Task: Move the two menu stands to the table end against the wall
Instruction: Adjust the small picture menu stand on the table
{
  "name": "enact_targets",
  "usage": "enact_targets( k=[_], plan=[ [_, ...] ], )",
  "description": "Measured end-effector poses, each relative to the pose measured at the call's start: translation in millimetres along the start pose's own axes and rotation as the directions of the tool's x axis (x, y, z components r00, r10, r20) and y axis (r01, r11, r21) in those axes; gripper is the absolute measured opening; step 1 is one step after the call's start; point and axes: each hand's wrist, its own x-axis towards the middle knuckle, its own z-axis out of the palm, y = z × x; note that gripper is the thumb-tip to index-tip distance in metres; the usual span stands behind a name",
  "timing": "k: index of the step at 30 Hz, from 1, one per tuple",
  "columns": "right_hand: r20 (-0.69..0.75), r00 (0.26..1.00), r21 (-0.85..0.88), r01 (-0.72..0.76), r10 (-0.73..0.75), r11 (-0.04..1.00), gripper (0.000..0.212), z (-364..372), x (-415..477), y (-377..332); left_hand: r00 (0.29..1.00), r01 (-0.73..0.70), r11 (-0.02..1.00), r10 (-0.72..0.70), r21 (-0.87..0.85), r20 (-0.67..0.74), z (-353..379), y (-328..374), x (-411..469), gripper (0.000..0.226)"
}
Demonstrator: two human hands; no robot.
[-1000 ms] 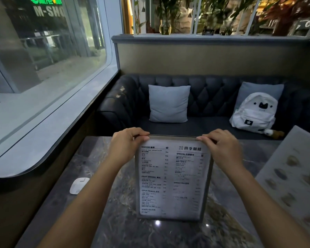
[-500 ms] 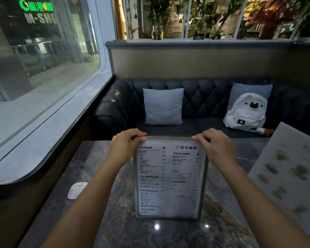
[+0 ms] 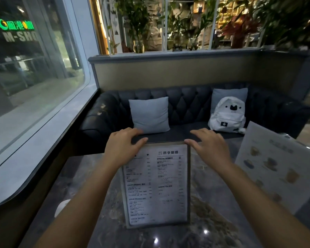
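Note:
A framed drinks menu stand (image 3: pixel 157 187) with black text on white stands upright on the dark marble table (image 3: pixel 213 222), in front of me. My left hand (image 3: pixel 123 146) grips its top left corner, thumb on the front. My right hand (image 3: pixel 208 146) holds the top right corner with its fingers loosely spread over the edge. A second menu stand (image 3: pixel 276 167), printed with pictures of drinks, stands tilted at the table's right side, apart from both hands.
A window wall with a curved sill (image 3: pixel 43 140) runs along the table's left side. A small white object (image 3: pixel 61 207) lies near it. Beyond the table a dark tufted sofa (image 3: pixel 186 104) holds two grey cushions and a white backpack (image 3: pixel 225 115).
The text menu stand has shifted a little to the left with both hands on it. My right fingers have spread. More of the pictured menu stand shows at right.

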Motion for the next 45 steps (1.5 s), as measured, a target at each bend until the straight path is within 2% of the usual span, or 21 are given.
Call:
enact_targets(
  k=[7, 16, 23, 27, 30, 37, 41, 45],
  plan=[
    [-0.134, 0.990, -0.126, -0.059, 0.042, 0.990, 0.037, -58, -17, 49, 0.989, -0.129, 0.987, 0.135, -0.096, 0.058, 32, 74, 34, 0.035],
    [-0.198, 0.966, -0.279, -0.218, 0.166, 0.935, 0.031, -124, -63, 139, 0.927, -0.286, 0.922, 0.336, -0.263, 0.170, 111, 192, 63, 0.032],
    [-0.195, 0.952, -0.314, -0.289, 0.236, 0.904, 0.031, -145, -92, 189, 0.863, -0.415, 0.882, 0.459, -0.221, 0.212, 176, 260, 76, 0.034],
    [-0.167, 0.956, -0.269, -0.281, 0.243, 0.921, 0.023, -144, -101, 208, 0.815, -0.497, 0.857, 0.514, -0.132, 0.266, 203, 276, 80, 0.043],
    [-0.160, 0.959, -0.222, -0.268, 0.236, 0.938, 0.020, -140, -106, 218, 0.822, -0.481, 0.868, 0.496, -0.126, 0.278, 216, 276, 78, 0.040],
    [-0.256, 0.941, -0.095, -0.251, 0.220, 0.963, 0.014, -135, -105, 228, 0.880, -0.443, 0.879, 0.463, -0.175, 0.101, 217, 276, 80, 0.026],
    [-0.316, 0.890, 0.066, -0.325, 0.329, 0.943, 0.016, -129, -103, 234, 0.892, -0.423, 0.889, 0.443, -0.174, 0.095, 212, 277, 82, 0.023],
    [-0.279, 0.848, 0.274, -0.380, 0.452, 0.883, 0.018, -126, -95, 248, 0.892, -0.418, 0.895, 0.437, -0.156, 0.115, 207, 278, 78, 0.023]
  ],
)
